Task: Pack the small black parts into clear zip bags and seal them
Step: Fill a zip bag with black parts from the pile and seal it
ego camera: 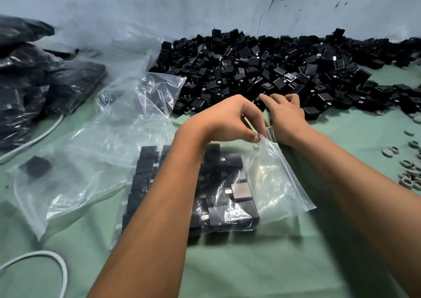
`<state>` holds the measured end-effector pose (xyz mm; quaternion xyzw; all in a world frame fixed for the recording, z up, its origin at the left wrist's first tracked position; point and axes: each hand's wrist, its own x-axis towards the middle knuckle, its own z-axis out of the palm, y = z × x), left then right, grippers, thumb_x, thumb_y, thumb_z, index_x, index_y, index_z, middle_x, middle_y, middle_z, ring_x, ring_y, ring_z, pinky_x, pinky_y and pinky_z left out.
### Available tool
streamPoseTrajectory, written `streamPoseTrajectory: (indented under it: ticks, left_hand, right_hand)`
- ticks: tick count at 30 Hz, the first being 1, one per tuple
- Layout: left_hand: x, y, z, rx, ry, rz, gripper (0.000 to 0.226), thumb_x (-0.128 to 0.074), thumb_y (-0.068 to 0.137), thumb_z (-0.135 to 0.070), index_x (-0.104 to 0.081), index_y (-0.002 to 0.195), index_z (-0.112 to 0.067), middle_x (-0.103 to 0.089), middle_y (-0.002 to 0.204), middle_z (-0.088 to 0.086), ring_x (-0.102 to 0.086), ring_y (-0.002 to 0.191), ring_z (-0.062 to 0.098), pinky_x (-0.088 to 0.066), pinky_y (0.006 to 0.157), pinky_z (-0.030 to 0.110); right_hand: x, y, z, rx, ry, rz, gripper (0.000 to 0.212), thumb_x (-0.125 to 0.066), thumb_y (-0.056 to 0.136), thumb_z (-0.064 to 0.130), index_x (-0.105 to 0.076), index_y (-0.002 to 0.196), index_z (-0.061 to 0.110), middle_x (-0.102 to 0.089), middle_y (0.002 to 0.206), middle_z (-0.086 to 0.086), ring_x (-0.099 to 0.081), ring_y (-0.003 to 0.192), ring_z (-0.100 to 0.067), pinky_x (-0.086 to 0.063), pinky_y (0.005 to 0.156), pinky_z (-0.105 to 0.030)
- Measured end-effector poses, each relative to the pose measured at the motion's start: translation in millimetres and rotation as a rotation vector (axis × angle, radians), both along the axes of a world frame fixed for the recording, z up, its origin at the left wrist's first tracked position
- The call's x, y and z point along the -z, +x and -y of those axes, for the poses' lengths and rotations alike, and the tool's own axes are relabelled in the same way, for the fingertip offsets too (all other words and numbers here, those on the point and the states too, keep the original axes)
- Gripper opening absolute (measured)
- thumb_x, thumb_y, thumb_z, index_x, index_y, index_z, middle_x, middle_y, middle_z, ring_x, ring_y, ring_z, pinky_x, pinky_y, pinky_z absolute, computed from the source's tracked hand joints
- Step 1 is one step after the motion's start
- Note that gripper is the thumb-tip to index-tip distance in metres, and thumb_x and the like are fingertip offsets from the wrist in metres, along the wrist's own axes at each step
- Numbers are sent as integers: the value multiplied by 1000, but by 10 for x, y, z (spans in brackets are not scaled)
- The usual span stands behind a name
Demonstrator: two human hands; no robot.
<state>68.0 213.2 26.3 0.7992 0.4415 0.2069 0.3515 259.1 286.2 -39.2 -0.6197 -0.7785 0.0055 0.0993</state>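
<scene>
I look down from a head camera at a pale green table (250, 263) set against a scuffed grey wall (205, 5). In front of me lies a clear zip bag (268, 188) holding rows of small black parts (230, 215), packed flat toward its left side; its right portion is clear film with the zip strip running along the right edge. My left hand (230, 120) reaches across the bag, thumb and forefinger pinched together on the bag's top right corner, lifting it slightly. My right hand (284, 113) sits just beyond it, fingers curled down at the near edge of a large loose heap of black parts (273, 69) piled against the wall; I cannot tell whether it grips a part. The two hands are close together, nearly touching. To the left, several empty clear bags (109, 142) lie crumpled and overlapping, with one black part (36, 166) visible through the film. Farther left sit filled bags of black parts (41, 88), blurred. A white cord (57, 268) curves at the lower left. Small grey rings (407, 172) are scattered along the right edge of the table.
</scene>
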Motion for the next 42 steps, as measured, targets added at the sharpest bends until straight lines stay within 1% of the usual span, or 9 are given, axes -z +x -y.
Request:
streamPoseTrajectory:
  ticks: [8, 12, 15, 19, 22, 27, 33, 37, 42]
  left_hand:
    - [-20, -48, 16, 20, -6, 84, 19, -77, 83, 2, -80, 84, -16, -73, 77, -9, -66, 73, 2, -51, 71, 18]
    - [-35, -34, 30, 4, 22, 90, 13, -77, 83, 3, -80, 89, -9, -73, 79, -9, -67, 74, 2, -51, 71, 16]
    - [-42, -25, 37, -3, 39, 85, 11, -78, 84, 0, -80, 90, -9, -73, 82, -7, -68, 76, 4, -53, 73, 18]
    - [-29, -27, 35, -8, 45, 97, 11, -78, 85, -1, -80, 91, -10, -74, 85, -5, -70, 80, 9, -56, 77, 22]
    - [-19, -28, 34, -18, 55, 125, 11, -78, 84, -2, -81, 91, -11, -75, 87, -2, -71, 82, 13, -59, 81, 28]
    - [-21, -7, 23, -23, 75, 170, 12, -76, 84, 2, -80, 90, -7, -76, 90, 10, -68, 79, 11, -59, 80, 34]
    - [-21, 98, 23, -23, 112, 208, 13, -76, 81, 6, -79, 88, -4, -76, 86, 10, -70, 77, 18, -59, 81, 42]
    - [5, 136, 10, -30, 106, 192, 14, -75, 81, 7, -79, 87, -5, -77, 84, 11, -71, 73, 16, -60, 79, 37]
    - [13, 158, 5, -44, 124, 180, 14, -78, 81, 3, -80, 85, -10, -76, 83, 4, -65, 73, 11, -57, 74, 32]
  right_hand:
    - [-79, 60, 368, 75, 110, -198, 36, -64, 95, 12, -68, 130, 21, -57, 121, -14, -58, 114, -40, -47, 91, -41]
    - [-59, 221, 588, 178, -14, -135, 38, -65, 95, 18, -66, 131, 28, -54, 124, -10, -57, 114, -39, -48, 95, -41]
    - [-69, 328, 690, 172, 30, -321, 40, -66, 92, 5, -70, 127, 25, -66, 119, -8, -62, 108, -31, -51, 92, -36]
    - [-255, 363, 846, 7, -178, -786, 13, -73, 93, 39, -75, 99, 27, -67, 75, -4, -53, 56, -16, -43, 50, -26]
    - [-378, 394, 975, -132, -345, -946, 50, -70, 86, 64, -73, 77, 15, -57, 62, -7, -42, 47, -15, -31, 39, -20]
    - [-340, 325, 1124, -308, -565, -844, 42, -77, 83, 52, -78, 97, 12, -73, 86, -22, -68, 68, -29, -56, 58, -43]
    - [-168, 50, 1154, -268, -144, -978, 23, -92, 72, 23, -79, 91, 16, -77, 88, -3, -76, 83, -20, -63, 76, -37]
    - [-38, -37, 1105, -240, -244, -1178, 11, -65, 97, 8, -71, 91, 14, -73, 88, -4, -70, 104, -43, -59, 79, -43]
    - [-16, -32, 1154, -336, -118, -928, 16, -86, 81, 11, -78, 89, 21, -77, 90, -1, -75, 84, -22, -61, 79, -51]
